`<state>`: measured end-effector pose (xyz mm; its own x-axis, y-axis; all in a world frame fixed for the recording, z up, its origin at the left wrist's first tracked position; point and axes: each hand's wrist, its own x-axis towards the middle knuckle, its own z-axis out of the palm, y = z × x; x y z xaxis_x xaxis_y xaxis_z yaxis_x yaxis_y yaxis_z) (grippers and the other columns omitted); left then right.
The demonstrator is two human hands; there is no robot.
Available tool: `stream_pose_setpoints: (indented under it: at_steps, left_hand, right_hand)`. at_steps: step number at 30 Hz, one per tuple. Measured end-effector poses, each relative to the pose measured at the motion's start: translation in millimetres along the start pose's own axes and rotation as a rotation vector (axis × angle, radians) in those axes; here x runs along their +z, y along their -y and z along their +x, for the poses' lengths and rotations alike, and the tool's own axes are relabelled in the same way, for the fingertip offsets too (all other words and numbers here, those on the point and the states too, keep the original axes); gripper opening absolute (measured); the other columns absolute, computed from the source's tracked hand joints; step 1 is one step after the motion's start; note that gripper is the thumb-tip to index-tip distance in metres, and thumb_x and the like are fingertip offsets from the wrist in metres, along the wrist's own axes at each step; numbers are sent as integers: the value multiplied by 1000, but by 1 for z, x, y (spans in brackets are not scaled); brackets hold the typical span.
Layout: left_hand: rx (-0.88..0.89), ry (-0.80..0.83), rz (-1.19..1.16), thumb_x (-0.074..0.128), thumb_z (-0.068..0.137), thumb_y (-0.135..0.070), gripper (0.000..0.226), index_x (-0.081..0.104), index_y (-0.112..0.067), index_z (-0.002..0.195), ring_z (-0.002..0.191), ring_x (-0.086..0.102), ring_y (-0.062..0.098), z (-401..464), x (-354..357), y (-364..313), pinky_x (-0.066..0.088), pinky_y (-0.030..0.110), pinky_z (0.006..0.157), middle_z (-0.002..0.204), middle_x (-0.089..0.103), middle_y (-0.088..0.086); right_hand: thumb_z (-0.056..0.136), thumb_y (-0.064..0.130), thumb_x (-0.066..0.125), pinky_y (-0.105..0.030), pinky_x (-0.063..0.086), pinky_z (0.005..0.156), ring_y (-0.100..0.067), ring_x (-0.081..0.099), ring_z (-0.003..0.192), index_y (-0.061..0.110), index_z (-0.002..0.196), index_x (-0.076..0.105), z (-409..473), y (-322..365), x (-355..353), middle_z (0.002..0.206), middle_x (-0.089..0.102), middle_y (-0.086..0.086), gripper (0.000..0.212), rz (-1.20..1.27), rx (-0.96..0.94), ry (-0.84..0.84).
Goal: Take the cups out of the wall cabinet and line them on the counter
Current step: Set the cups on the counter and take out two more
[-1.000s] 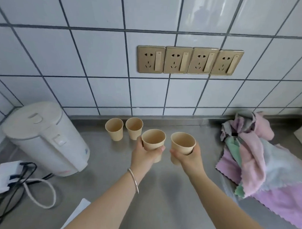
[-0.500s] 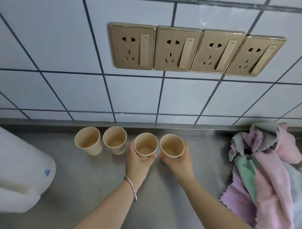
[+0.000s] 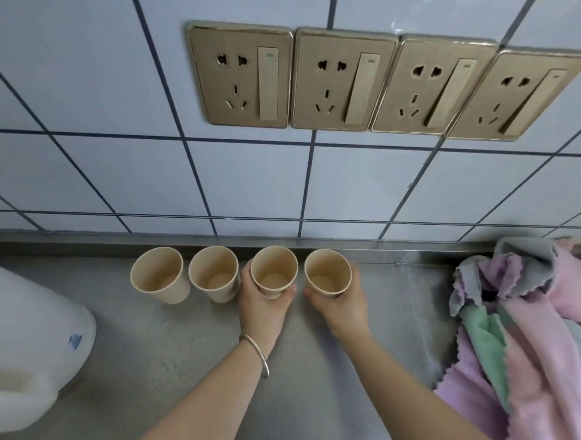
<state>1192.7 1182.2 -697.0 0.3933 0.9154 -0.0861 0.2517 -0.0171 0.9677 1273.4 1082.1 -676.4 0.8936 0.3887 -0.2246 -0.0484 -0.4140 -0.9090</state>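
Several beige paper cups stand upright in a row on the steel counter point(image 3: 188, 348), close to the tiled wall. The two left cups point(image 3: 159, 273) point(image 3: 215, 273) stand free. My left hand point(image 3: 261, 306) is wrapped around the third cup point(image 3: 274, 271), which sits right beside the second. My right hand point(image 3: 343, 303) grips the fourth cup point(image 3: 328, 273) at the right end of the row. Both held cups look level with the others; their bases are hidden by my fingers.
A white kettle point(image 3: 33, 354) fills the left side of the counter. A heap of pink, green and grey cloths point(image 3: 530, 330) lies at the right. Several gold wall sockets point(image 3: 343, 79) sit on the tiles above the cups.
Both hands carried their cups forward and down toward the wall, bringing them in line to the right of the two standing cups. The camera moved closer to the wall.
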Motion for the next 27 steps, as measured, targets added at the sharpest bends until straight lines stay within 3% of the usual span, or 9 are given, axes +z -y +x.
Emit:
stream_pose_setpoints:
  at_steps: [3,7,10,13,16,21,27]
  left_hand:
    - [10,8,16,83,58,-14,73,42,-33,115,108,60,21,-1,0,1,49,37,94,119,61,4]
    - [-4,37,27,78,51,-27,87,39,-23,128,116,56,21,-3,-2,6,46,42,101,128,57,4]
    - [-45,76,55,80,49,-25,90,40,-19,130,119,54,22,-12,-5,6,43,36,104,130,53,7]
    - [-107,87,108,82,62,-12,91,34,-6,139,124,50,26,-29,-13,1,40,33,104,138,43,15]
    - [-143,102,155,79,70,-16,89,27,-3,142,120,51,28,-46,-26,-4,41,34,100,139,40,17]
    - [-139,243,159,74,76,-18,70,38,-5,136,90,59,18,-78,-55,-21,43,25,81,126,56,14]
    - [-56,528,153,74,76,-18,55,49,-13,125,86,60,16,-136,-87,-44,48,29,84,103,64,4]
  right_hand:
    - [65,22,80,-26,45,83,-13,58,101,32,122,44,0,-3,1,113,62,9,68,-1,1,-4]
    - [64,23,82,-32,49,94,-12,58,110,28,124,43,-6,-12,-1,121,59,6,71,10,-12,-30]
    - [66,25,81,-32,45,100,-14,52,117,22,132,39,-16,-16,-5,128,53,2,79,-53,6,-59]
    - [72,18,75,-31,42,101,-18,48,119,16,139,34,-32,-18,-9,130,48,-5,79,-155,39,-78]
    - [78,15,69,-29,39,100,-20,47,121,13,140,34,-55,-18,-13,131,48,-8,71,-198,54,-105]
    - [82,21,65,-34,42,98,-21,49,118,13,133,42,-102,-12,-18,124,52,-7,57,-190,111,-202]
    - [82,22,64,-30,40,88,-20,53,105,14,128,46,-193,-11,-30,117,56,-6,50,-125,163,-348]
